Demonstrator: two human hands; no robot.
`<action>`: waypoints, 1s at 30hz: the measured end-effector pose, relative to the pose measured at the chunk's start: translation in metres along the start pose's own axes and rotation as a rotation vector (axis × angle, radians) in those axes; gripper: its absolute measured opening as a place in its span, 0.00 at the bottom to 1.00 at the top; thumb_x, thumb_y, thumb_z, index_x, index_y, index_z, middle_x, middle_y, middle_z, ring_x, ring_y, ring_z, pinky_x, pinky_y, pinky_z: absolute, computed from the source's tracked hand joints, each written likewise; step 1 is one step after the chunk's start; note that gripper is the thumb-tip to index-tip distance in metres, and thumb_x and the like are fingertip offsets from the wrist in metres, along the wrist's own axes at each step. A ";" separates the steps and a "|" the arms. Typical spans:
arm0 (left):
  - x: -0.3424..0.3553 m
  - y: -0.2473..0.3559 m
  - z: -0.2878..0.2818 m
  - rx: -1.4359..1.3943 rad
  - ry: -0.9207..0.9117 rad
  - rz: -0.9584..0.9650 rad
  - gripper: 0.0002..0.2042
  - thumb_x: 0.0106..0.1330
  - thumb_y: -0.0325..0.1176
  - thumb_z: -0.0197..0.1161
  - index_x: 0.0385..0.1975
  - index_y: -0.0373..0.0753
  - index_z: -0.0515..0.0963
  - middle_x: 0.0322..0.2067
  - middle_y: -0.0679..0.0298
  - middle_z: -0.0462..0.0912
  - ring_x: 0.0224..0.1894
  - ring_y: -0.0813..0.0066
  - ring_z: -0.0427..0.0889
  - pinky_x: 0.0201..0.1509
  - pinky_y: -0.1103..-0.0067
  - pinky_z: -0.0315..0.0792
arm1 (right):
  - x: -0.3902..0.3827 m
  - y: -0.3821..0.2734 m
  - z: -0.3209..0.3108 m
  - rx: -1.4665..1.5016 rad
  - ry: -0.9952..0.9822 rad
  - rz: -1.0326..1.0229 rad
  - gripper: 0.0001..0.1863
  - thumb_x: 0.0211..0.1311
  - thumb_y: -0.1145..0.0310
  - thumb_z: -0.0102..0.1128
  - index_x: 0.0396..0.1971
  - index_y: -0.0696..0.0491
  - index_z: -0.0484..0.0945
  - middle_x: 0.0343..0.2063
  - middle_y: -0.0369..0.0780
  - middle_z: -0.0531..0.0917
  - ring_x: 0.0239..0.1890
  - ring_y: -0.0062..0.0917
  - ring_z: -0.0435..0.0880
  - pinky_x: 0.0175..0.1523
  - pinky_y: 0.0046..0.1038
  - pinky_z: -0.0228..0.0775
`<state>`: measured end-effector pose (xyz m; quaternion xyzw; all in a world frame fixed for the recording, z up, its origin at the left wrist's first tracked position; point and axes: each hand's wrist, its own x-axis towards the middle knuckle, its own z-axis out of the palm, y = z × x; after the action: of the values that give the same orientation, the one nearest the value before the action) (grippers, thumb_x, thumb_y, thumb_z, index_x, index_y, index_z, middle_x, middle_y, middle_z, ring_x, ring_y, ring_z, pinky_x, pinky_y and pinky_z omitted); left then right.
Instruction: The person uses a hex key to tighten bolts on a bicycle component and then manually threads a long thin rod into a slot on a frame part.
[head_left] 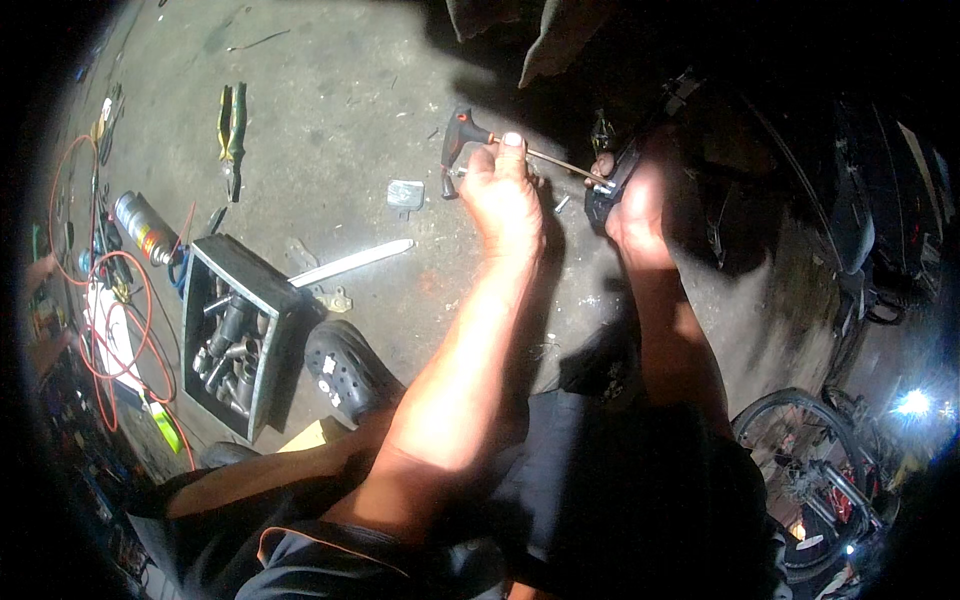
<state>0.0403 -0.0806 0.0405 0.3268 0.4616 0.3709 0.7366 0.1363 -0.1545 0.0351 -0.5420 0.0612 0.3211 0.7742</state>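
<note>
Head view: left grip wraps one T-handle, right grip clasps one dark part.

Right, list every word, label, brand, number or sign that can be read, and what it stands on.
No text can be read.
Can: printed label, too small and blurred to read.
T-handle, pliers, shoe: no legible lettering.

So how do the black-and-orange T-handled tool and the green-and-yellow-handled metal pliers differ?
The black-and-orange T-handled tool is gripped in the left hand; the green-and-yellow-handled metal pliers lie on the grey floor. The tool has one crosswise handle and a long thin shaft, the pliers two lengthwise handles and a short head. Both are hand tools.
</note>
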 end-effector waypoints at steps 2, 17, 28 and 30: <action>-0.004 0.003 0.005 0.003 0.050 -0.023 0.08 0.62 0.33 0.58 0.28 0.35 0.71 0.18 0.69 0.69 0.17 0.80 0.68 0.21 0.82 0.68 | 0.000 -0.004 -0.002 -0.021 0.021 0.068 0.21 0.65 0.46 0.40 0.31 0.49 0.73 0.15 0.37 0.75 0.14 0.24 0.72 0.19 0.22 0.67; 0.012 0.001 -0.025 -0.179 -0.183 -0.128 0.16 0.61 0.46 0.58 0.34 0.39 0.69 0.21 0.67 0.71 0.24 0.73 0.76 0.27 0.75 0.75 | -0.006 -0.008 0.008 -0.244 0.109 0.046 0.32 0.64 0.40 0.29 0.16 0.51 0.70 0.11 0.37 0.70 0.14 0.24 0.67 0.21 0.24 0.59; 0.030 0.012 -0.020 0.011 0.138 0.308 0.14 0.65 0.39 0.54 0.43 0.35 0.73 0.31 0.62 0.77 0.29 0.75 0.76 0.34 0.78 0.73 | -0.001 -0.005 0.010 -0.043 0.121 0.055 0.23 0.66 0.49 0.35 0.19 0.49 0.68 0.12 0.36 0.70 0.15 0.22 0.68 0.19 0.22 0.59; 0.020 0.019 -0.004 0.253 0.134 0.600 0.12 0.65 0.31 0.55 0.45 0.32 0.74 0.36 0.60 0.79 0.36 0.78 0.76 0.39 0.82 0.72 | -0.003 -0.018 0.001 -0.034 0.080 0.056 0.23 0.66 0.50 0.35 0.19 0.49 0.69 0.13 0.36 0.71 0.16 0.23 0.69 0.19 0.23 0.60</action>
<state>0.0382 -0.0537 0.0460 0.5118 0.4345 0.5316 0.5164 0.1437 -0.1591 0.0515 -0.5654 0.1018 0.3217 0.7526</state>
